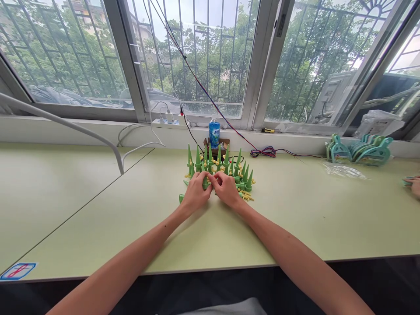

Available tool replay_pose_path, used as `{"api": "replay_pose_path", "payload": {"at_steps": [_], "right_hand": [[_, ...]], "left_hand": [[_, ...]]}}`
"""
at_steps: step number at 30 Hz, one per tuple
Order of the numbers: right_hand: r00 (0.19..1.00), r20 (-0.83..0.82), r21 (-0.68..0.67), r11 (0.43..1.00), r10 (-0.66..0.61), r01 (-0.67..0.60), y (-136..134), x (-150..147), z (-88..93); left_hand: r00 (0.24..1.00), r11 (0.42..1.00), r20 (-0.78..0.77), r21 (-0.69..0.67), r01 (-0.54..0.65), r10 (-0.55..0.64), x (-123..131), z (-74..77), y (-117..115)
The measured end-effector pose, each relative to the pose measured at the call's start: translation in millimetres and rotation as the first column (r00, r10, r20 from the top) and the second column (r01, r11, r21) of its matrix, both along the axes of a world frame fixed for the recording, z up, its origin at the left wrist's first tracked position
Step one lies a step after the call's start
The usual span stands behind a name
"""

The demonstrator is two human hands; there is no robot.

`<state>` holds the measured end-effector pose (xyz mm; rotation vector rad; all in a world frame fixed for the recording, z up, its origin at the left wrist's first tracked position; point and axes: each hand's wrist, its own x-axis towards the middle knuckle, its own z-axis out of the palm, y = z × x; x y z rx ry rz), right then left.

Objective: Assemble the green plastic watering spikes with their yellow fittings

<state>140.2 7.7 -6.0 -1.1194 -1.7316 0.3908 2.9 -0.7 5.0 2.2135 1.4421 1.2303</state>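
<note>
Both my hands meet at the middle of the table, just in front of a cluster of green plastic watering spikes (226, 159). My left hand (197, 192) is closed around a green spike (205, 183), its fingertips almost touching the other hand. My right hand (226, 189) is pinched against the top of that spike; the small part between its fingers is mostly hidden. Small yellow valve pieces (246, 196) lie among the spikes and to the right of my right hand. A green cap (181, 198) rests left of my left hand.
Behind the spikes stand a blue bottle (214, 132) and a small cardboard box (225, 143). A coiled red and blue cable (264, 152) lies further right, near turquoise and green plastic items (359, 149). Another person's hand (415, 186) shows at the right edge. A grey tube (98, 135) crosses the left.
</note>
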Motion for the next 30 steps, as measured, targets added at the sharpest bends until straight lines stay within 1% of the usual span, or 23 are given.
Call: {"api": "replay_pose_path", "payload": {"at_steps": [4,7,17,24,30], "right_hand": [[0.998,-0.006,0.018,0.998,0.059,-0.059,-2.3,-0.8,0.2],[0.997,-0.012,0.033,0.996,0.078,-0.078,-1.7,-0.2,-0.9],[1.000,0.012,0.016,1.000,0.008,-0.009,0.8,0.3,-0.5],[0.998,-0.004,0.007,0.998,0.061,-0.061,-1.5,-1.0,-0.1],[0.998,-0.009,0.009,0.998,0.066,-0.066,0.2,0.2,-1.6]], "left_hand": [[1.000,1.000,0.008,0.003,-0.023,0.023,-0.6,2.0,0.0],[1.000,1.000,-0.009,0.012,-0.019,0.019,-0.7,1.8,0.1],[1.000,1.000,-0.009,-0.002,0.021,-0.021,-0.2,1.0,0.0],[0.999,0.999,-0.009,0.011,-0.034,0.034,-1.6,2.5,0.9],[1.000,1.000,-0.014,0.005,-0.008,0.008,-1.5,0.6,0.7]]}}
